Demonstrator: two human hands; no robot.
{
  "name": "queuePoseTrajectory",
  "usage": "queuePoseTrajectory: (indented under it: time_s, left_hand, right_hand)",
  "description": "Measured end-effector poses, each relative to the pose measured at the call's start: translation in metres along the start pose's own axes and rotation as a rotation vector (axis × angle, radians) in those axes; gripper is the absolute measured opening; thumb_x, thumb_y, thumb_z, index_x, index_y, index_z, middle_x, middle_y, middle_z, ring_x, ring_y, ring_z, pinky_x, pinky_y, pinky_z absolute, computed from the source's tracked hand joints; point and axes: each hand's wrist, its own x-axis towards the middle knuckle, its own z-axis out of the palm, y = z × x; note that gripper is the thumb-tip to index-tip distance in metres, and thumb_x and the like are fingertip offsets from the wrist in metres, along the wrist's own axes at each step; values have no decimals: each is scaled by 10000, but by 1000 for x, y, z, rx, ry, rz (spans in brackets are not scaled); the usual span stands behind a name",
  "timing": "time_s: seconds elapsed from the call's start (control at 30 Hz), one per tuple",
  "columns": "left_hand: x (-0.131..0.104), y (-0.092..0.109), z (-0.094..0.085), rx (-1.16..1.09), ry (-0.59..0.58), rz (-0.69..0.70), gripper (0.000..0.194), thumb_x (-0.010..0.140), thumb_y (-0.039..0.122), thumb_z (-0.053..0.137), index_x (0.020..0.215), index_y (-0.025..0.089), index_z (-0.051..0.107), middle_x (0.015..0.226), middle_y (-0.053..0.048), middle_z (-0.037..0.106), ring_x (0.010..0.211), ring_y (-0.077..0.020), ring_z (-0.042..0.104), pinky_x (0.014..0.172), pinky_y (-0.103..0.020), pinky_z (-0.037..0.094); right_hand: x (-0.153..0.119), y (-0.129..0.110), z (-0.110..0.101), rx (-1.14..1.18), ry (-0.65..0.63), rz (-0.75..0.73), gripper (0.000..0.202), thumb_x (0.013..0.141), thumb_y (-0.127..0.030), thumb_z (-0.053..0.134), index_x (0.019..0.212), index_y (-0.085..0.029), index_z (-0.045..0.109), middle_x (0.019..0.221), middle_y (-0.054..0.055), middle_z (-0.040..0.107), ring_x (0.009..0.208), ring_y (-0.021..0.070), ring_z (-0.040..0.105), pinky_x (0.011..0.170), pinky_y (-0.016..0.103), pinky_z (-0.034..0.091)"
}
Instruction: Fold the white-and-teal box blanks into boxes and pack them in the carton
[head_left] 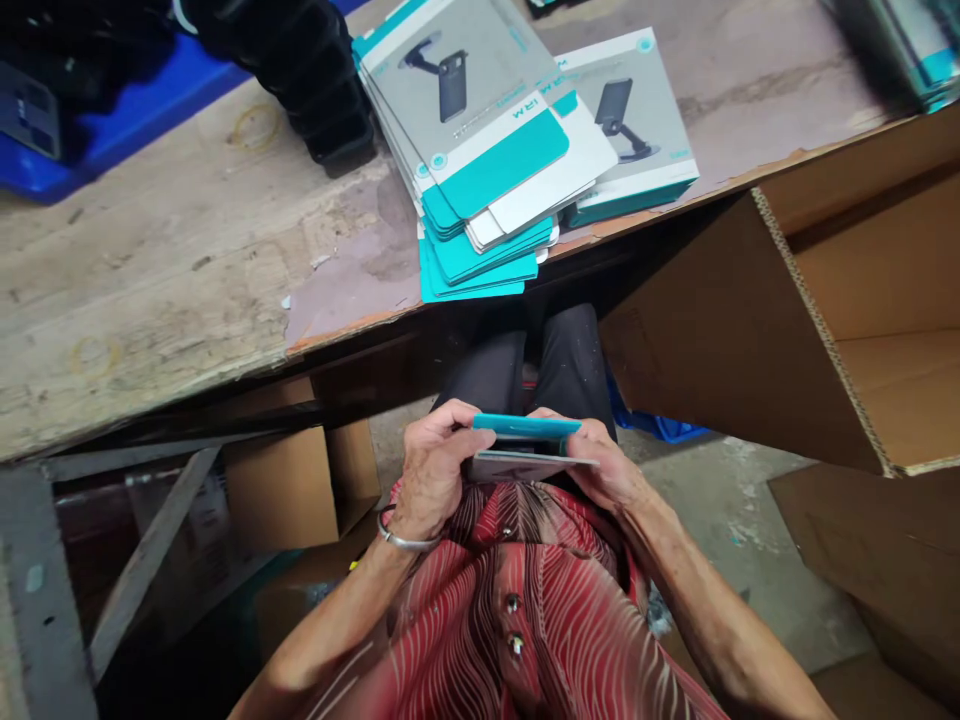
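Over my lap, a small teal-and-white cardboard box point(527, 427) is held between my two hands, its upper end open toward me. My left hand point(437, 465) grips its left side, the thumb lying along the teal flap. Closed round the right side is my right hand point(606, 462), with its fingertips partly hidden behind the box. What lies inside the box is too dark to make out. Ahead on the workbench sits a pile of flat printed cartons point(495, 150) showing a phone holder, overlapping a neater stack of similar boxes point(637, 110).
Black moulded trays point(315, 90) stand nested at the back left beside a blue bin point(150, 130). The wooden workbench point(187, 270) has a rough front edge. A large open cardboard box point(735, 330) is at the right; a smaller carton point(281, 485) sits under the bench at left.
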Motion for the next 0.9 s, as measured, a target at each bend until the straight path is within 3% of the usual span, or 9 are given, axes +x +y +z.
queuePoseTrajectory:
  time_s: [0.13,0.27,0.37,0.47,0.53,0.6,0.73,0.8,0.9]
  left_hand:
    - [7,1,9,-111,45,-115,129,515,161,738,610,156,652,591,35,604,535,-92,511,530,-219,403]
    - [19,-3,19,-117,142,-66,64,495,142,661,538,152,614,496,51,568,469,-85,484,475,-206,374]
    - [28,-2,22,-137,165,-56,78,497,123,637,567,146,611,478,57,544,436,-69,449,438,-188,336]
    - [32,-2,23,-216,83,-38,233,544,134,693,772,151,647,623,26,618,523,-80,524,505,-188,408]
    - [31,-6,22,-248,46,71,299,659,230,709,942,181,627,813,-20,652,651,-104,586,589,-214,465]
    - [30,-14,18,-155,26,302,346,739,312,693,1056,219,594,1040,-70,623,828,-146,610,674,-256,500]
    - [33,-31,6,317,4,781,316,775,269,697,1080,245,615,1256,-103,504,1094,-223,541,832,-358,503]
    - [36,-34,1,458,24,841,237,831,243,634,1068,241,630,1207,-96,528,1087,-221,545,846,-376,499]
    - [39,-32,-3,526,60,771,219,837,267,624,1051,223,645,1090,-80,570,1031,-215,563,819,-356,504]
  right_hand:
    - [8,4,1,58,141,36,184,622,-340,739,602,-169,674,690,24,642,646,168,571,594,290,449]
    - [18,4,12,31,337,2,151,620,-311,709,604,-166,668,639,8,659,600,164,586,580,290,476]
    - [18,1,18,34,348,-46,247,701,-373,676,832,-167,710,846,63,723,766,225,657,682,342,529]
    - [13,1,13,-45,415,-343,418,795,-431,607,1152,-215,621,1211,108,636,977,244,641,802,384,533]
    - [13,4,9,-218,508,-547,447,805,-410,621,1215,-238,570,1296,115,566,1022,242,621,860,406,518]
    - [15,8,6,-399,608,-669,412,786,-346,670,1175,-241,587,1258,111,569,1017,242,615,889,424,510]
    - [24,13,4,-586,665,-821,249,813,-289,644,1059,-247,640,1234,111,568,1038,264,604,844,466,537]
    - [28,15,2,-695,641,-859,177,834,-266,619,1003,-247,667,1217,113,581,1061,270,594,872,489,519]
    - [33,16,-3,-840,575,-882,150,844,-243,611,972,-239,689,1126,110,621,1044,260,591,908,487,483]
